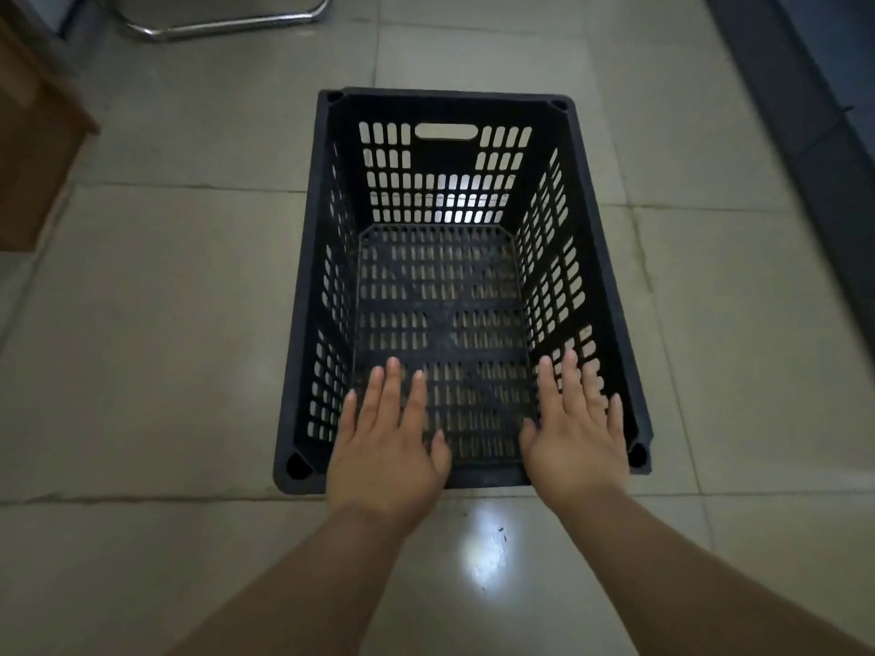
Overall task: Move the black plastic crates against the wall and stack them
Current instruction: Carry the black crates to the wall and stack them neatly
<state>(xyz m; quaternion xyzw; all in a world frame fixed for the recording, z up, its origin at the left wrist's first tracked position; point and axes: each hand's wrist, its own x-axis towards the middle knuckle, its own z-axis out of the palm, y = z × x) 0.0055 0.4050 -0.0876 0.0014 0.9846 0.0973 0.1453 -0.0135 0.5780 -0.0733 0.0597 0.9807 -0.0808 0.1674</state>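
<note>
One black plastic crate (596, 239) with slotted walls stands upright and empty on the tiled floor in the middle of the head view. A handle slot shows in its far wall. My left hand (386, 445) is spread flat, fingers straight, above the near rim on the left side. My right hand (575, 435) is spread the same way above the near rim on the right side. Both hands hold nothing; I cannot tell whether they touch the rim.
A wooden cabinet (33, 134) stands at the left edge. A chrome chair base (227, 21) lies at the top left. A dark skirting and wall (814, 116) run along the right side. Grey floor tiles (165, 324) surround the crate.
</note>
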